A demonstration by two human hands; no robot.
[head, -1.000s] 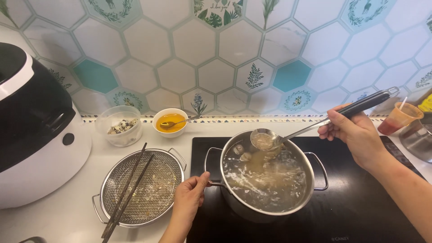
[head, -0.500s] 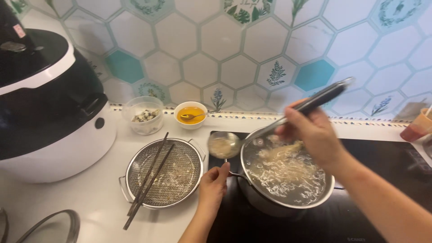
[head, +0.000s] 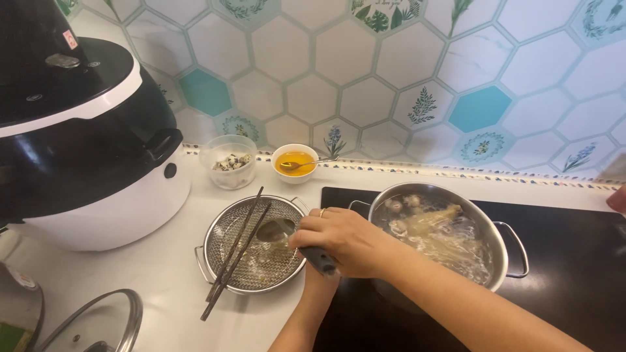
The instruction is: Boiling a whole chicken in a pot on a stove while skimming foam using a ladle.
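Observation:
My right hand (head: 345, 241) reaches across to the left and grips the dark handle of a metal ladle (head: 274, 229). The ladle's bowl is tipped down inside a round mesh strainer (head: 215, 261) on the white counter. A pair of dark chopsticks (head: 238, 251) lies across the strainer. Just right of my hand, a steel pot (head: 502, 251) of cloudy broth with noodles and pale lumps sits on the black hob (head: 574, 280). Only my left forearm (head: 305, 316) shows, passing under the right hand; the left hand itself is hidden.
A large black-and-white cooker (head: 85, 150) fills the left side. Behind the strainer stand a clear tub of small speckled pieces (head: 228, 163) and a white bowl of yellow sauce with a spoon (head: 295, 163). A glass lid (head: 98, 319) lies at the lower left. The tiled wall is close behind.
My right hand has carried the ladle left from the pot's rim and lowered it into the strainer. My view has shifted left, and the left hand has become hidden under the right.

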